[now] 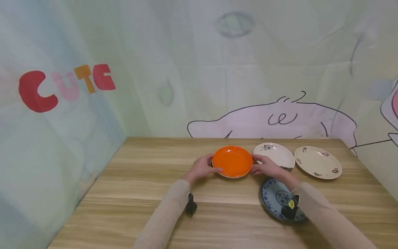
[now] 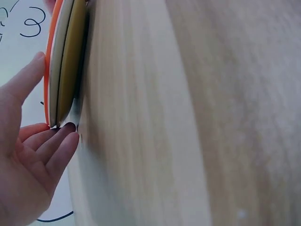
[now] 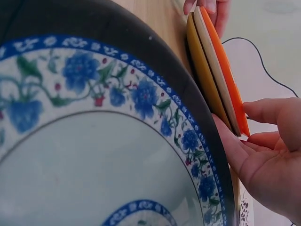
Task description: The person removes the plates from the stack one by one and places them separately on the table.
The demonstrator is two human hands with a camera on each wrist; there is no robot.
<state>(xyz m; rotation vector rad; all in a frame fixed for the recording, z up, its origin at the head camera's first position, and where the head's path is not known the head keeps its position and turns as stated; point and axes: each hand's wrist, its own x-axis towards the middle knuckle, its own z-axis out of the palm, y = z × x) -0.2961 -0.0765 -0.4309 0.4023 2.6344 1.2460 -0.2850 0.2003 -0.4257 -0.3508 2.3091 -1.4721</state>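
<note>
Topping a plate stack [image 3: 215, 70] toward twelve o'clock on the wooden table [image 1: 149, 180]: one orange plate [image 1: 232, 161]. Left hand [image 1: 200, 167] clamped on the stack's rim at nine o'clock; right hand [image 1: 265, 166] likewise at three. Outward, three o'clock: white plate [image 1: 278, 154], cream plate [image 1: 318, 163]. Four o'clock: blue-patterned plate [image 1: 273, 197].

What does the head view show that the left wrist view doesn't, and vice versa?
Head only: the blue-patterned plate, white plate, cream plate and CUTE lettering.

Left wrist only: the stack edge-on, with its yellow side plainly visible below the orange plate.

Both: that orange plate, a pale rim directly under it, the left hand at its edge, and the wooden table.
</note>
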